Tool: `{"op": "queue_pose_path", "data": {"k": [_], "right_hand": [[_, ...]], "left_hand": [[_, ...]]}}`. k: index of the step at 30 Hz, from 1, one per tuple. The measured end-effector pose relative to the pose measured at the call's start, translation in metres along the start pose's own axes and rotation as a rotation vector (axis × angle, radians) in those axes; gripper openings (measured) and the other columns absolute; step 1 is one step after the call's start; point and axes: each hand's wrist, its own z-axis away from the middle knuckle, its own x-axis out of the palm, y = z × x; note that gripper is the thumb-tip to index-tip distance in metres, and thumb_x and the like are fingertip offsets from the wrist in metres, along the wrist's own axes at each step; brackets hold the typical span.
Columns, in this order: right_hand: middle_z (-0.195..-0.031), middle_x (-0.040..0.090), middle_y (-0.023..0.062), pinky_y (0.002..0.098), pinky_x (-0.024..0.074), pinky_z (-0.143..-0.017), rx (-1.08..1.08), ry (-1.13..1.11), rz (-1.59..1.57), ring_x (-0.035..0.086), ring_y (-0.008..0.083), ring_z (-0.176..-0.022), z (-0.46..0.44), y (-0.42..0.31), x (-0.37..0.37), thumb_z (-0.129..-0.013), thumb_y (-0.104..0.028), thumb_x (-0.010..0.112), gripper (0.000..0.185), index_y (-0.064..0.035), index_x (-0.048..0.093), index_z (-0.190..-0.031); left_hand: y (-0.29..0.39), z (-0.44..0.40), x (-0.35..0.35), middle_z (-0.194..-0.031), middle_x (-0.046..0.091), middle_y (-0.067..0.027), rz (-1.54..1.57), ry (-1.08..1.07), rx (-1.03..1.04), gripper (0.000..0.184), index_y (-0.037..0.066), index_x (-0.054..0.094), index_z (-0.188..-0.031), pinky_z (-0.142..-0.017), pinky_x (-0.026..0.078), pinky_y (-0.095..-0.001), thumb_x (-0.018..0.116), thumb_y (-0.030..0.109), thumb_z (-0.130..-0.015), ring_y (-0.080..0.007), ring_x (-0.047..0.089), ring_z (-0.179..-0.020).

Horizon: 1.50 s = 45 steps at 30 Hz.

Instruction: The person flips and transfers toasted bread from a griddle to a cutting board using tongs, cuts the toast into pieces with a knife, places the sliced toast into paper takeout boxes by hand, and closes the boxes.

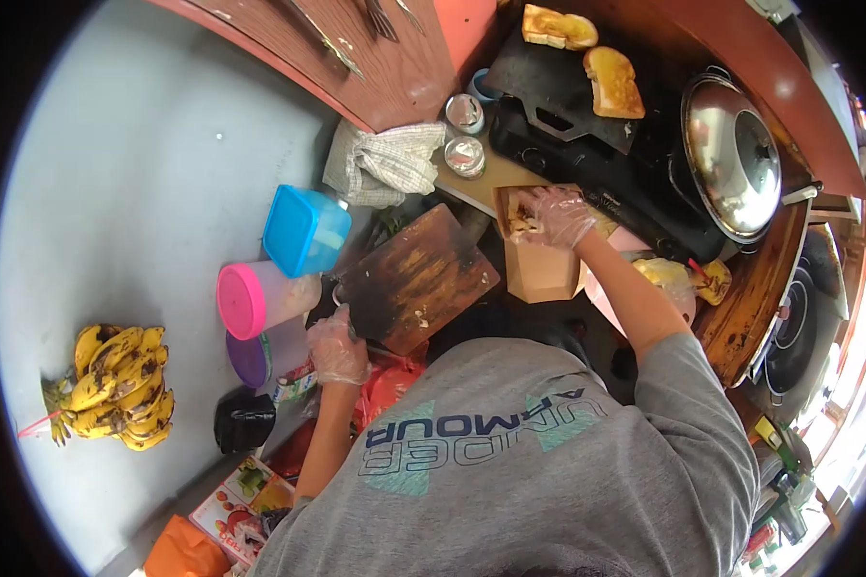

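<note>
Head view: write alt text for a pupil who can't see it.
A gloved right hand reaches into an open cardboard box. The gloved left hand is at the edge of a wooden board; toasted bread lies on a black griddle.

Two o'clock: your right-hand fingers (539, 202) hide part of food (521, 219) in box (544, 271). Eleven o'clock: utensils (381, 21) cut off by top edge. Six o'clock: scraps (422, 317) on board (409, 264) too small to identify.

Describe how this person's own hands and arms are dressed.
The left hand and right hand wear loose, see-through plastic gloves. The forearms are bare below a grey short-sleeved shirt marked with dark "UNDER ARMOUR" lettering and teal patches.
</note>
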Motion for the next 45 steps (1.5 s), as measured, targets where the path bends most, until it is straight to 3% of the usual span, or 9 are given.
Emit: {"op": "queue_pose_path", "data": {"k": [6,12,14,18,20,26,39,42,45], "right_hand": [[-0.139,0.057,0.0204,0.0479,0.048,-0.105,0.174,0.583,-0.326,0.057,0.0374,-0.126,0.058,0.04,0.05,-0.09,-0.03,0.068,0.065,-0.0142,0.047,-0.15],[-0.119,0.066,0.0199,0.0485,0.0516,-0.097,0.199,0.534,-0.146,0.064,0.0384,-0.111,0.04,0.039,0.065,-0.094,-0.023,0.057,0.048,-0.01,0.056,-0.14],[-0.118,0.067,0.0205,0.049,0.0501,-0.099,0.204,0.264,-0.051,0.064,0.0388,-0.109,0.028,0.048,0.064,-0.097,-0.027,0.055,0.041,-0.0073,0.062,-0.133],[-0.117,0.068,0.0218,0.0468,0.0498,-0.1,0.149,0.37,-0.245,0.064,0.0392,-0.11,0.03,0.073,0.084,-0.1,-0.035,0.056,0.042,-0.0068,0.066,-0.129],[-0.132,0.062,0.0203,0.0444,0.0477,-0.105,0.234,0.277,-0.678,0.06,0.0363,-0.122,0.036,0.071,0.06,-0.096,-0.043,0.065,0.05,-0.0098,0.065,-0.134],[-0.144,0.054,0.0207,0.0433,0.0398,-0.113,-0.041,0.162,-0.317,0.05,0.0347,-0.135,0.057,0.079,0.052,-0.076,-0.064,0.078,0.077,-0.012,0.069,-0.133],[-0.143,0.057,0.0134,0.046,0.0415,-0.112,0.051,0.132,-0.189,0.052,0.034,-0.13,0.048,0.071,0.063,-0.085,-0.044,0.076,0.052,-0.0162,0.072,-0.128],[-0.137,0.059,0.0159,0.0478,0.0465,-0.106,-0.052,0.433,-0.252,0.056,0.0365,-0.123,0.056,0.077,0.072,-0.087,-0.035,0.075,0.047,-0.0144,0.07,-0.129],[-0.119,0.064,0.0225,0.0469,0.0543,-0.094,0.396,0.964,-0.258,0.064,0.0403,-0.108,0.067,0.058,0.094,-0.089,-0.024,0.068,0.05,-0.0066,0.06,-0.135]], "left_hand": [[-0.006,0.0,0.003,-0.093,0.07,-0.019,0.027,-0.022,-0.04,0.052,0.005,0.067,-0.119,-0.085,0.049,-0.0506,0.075,0.008,-0.067,-0.0389,0.065,-0.094],[0.001,-0.013,0.029,-0.09,0.071,-0.0182,-0.03,-0.081,-0.011,0.048,0.007,0.067,-0.115,-0.085,0.049,-0.0507,0.075,0.016,-0.069,-0.0393,0.067,-0.092],[0.006,-0.023,0.039,-0.094,0.072,-0.017,-0.055,-0.085,0.038,0.043,0.008,0.067,-0.112,-0.085,0.049,-0.0501,0.075,0.02,-0.072,-0.0385,0.068,-0.094],[0.004,-0.034,0.053,-0.096,0.073,-0.0154,-0.127,0.024,0.143,0.04,0.01,0.067,-0.11,-0.085,0.049,-0.0487,0.075,0.025,-0.074,-0.0369,0.069,-0.096],[0.006,-0.043,0.052,-0.096,0.073,-0.0149,-0.118,-0.031,0.113,0.042,0.01,0.067,-0.112,-0.086,0.049,-0.0482,0.077,0.028,-0.075,-0.0363,0.069,-0.096],[0.007,-0.056,0.043,-0.094,0.073,-0.0161,-0.096,-0.09,0.121,0.045,0.007,0.067,-0.112,-0.086,0.049,-0.049,0.081,0.024,-0.072,-0.0376,0.069,-0.097],[0.014,-0.074,0.035,-0.099,0.072,-0.0162,-0.137,-0.202,0.088,0.052,0.004,0.065,-0.114,-0.086,0.049,-0.0482,0.084,0.022,-0.069,-0.0385,0.069,-0.095],[-0.001,-0.072,0.046,-0.095,0.073,-0.0232,-0.129,-0.259,0.083,0.071,0.011,0.055,-0.14,-0.09,0.05,-0.0543,0.081,0.027,-0.075,-0.0441,0.07,-0.091],[-0.009,-0.07,0.055,-0.094,0.073,-0.0225,-0.141,-0.241,0.082,0.071,0.012,0.053,-0.14,-0.09,0.051,-0.054,0.08,0.026,-0.076,-0.0439,0.07,-0.091]]}}
